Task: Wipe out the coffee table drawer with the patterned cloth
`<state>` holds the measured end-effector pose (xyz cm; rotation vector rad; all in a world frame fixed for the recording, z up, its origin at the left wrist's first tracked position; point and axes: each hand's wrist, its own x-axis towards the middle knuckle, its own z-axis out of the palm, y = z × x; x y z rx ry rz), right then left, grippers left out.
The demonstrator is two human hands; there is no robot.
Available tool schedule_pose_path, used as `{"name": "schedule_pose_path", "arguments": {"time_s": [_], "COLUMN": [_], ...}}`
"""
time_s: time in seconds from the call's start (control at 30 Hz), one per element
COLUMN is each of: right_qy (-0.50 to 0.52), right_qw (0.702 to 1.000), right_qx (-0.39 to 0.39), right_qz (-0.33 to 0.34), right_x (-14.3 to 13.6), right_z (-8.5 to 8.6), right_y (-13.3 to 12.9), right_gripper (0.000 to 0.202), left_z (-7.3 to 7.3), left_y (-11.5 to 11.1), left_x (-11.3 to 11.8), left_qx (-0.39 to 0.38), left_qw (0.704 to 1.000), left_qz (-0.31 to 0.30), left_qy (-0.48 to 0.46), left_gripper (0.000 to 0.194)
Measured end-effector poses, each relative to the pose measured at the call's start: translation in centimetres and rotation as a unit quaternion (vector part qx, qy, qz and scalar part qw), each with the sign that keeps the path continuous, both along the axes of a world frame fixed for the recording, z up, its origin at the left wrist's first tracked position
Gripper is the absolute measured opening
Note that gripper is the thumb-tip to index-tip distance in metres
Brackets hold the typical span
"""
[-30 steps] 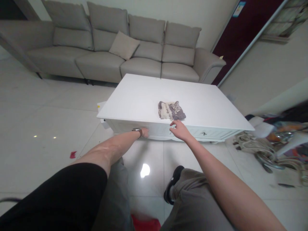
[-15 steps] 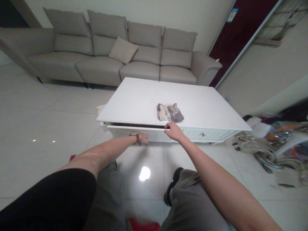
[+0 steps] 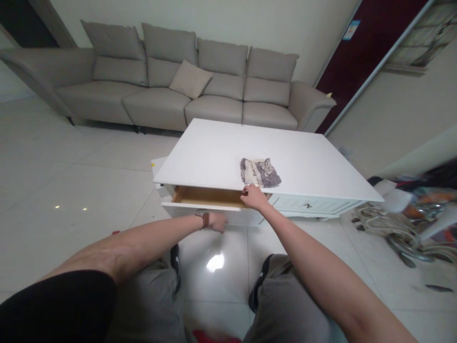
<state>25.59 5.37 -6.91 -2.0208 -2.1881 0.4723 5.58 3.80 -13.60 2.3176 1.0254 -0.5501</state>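
A white coffee table [image 3: 221, 147] has its left drawer [image 3: 210, 197] pulled partly out, showing a bare wooden inside. My left hand [image 3: 217, 222], with a brown-strapped watch on the wrist, is at the drawer's front, its fingers pointing right and down; what they grip, if anything, is not clear. At the drawer's right end, my right hand [image 3: 253, 196] has curled fingers by the top edge of the drawer front. Just behind it on the tabletop lies a folded grey and cream patterned cloth [image 3: 260, 172].
A grey sofa [image 3: 157, 107] with a beige cushion [image 3: 191, 79] stands behind the table. The closed right drawer [image 3: 309, 206] has a small knob. Cords and assorted items [image 3: 396, 233] lie on the floor at right. My legs are below.
The left drawer has slid further out toward me, with my left hand moving along with its front. My right hand stays near the drawer's right end. The view has shifted slightly.
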Motion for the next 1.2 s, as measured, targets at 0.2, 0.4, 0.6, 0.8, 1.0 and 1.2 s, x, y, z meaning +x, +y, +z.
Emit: {"name": "schedule_pose_path", "arguments": {"time_s": [0.2,0.4,0.6,0.8,1.0,1.2], "right_qy": [-0.014,-0.022,-0.028,-0.025,-0.021,-0.023], "right_qw": [1.000,1.000,1.000,1.000,1.000,1.000], "right_qx": [0.004,-0.009,-0.004,-0.004,-0.003,-0.004], "right_qz": [-0.010,-0.006,0.002,0.003,0.001,-0.004], "right_x": [-1.3,-2.4,-3.2,-3.2,-2.6,-2.0], "right_z": [0.0,0.0,-0.2,0.0,0.2,0.3], "right_y": [0.6,1.2,1.6,1.3,1.0,1.0], "right_gripper": [0.028,0.030,0.030,0.030,0.031,0.031], "left_z": [4.2,3.5,4.4,5.1,4.2,3.5], "left_y": [2.0,2.3,1.9,1.4,1.2,0.9], "left_x": [-2.6,-5.8,-6.1,-5.6,-5.4,-5.1], "left_qx": [0.117,0.109,0.121,0.115,0.096,0.085], "left_qw": [0.984,0.994,0.992,0.992,0.991,0.989], "left_qz": [-0.020,0.005,-0.023,-0.057,-0.082,-0.106], "left_qy": [-0.135,-0.017,0.000,-0.013,-0.044,-0.060], "left_gripper": [0.033,0.028,0.026,0.017,0.013,0.015]}}
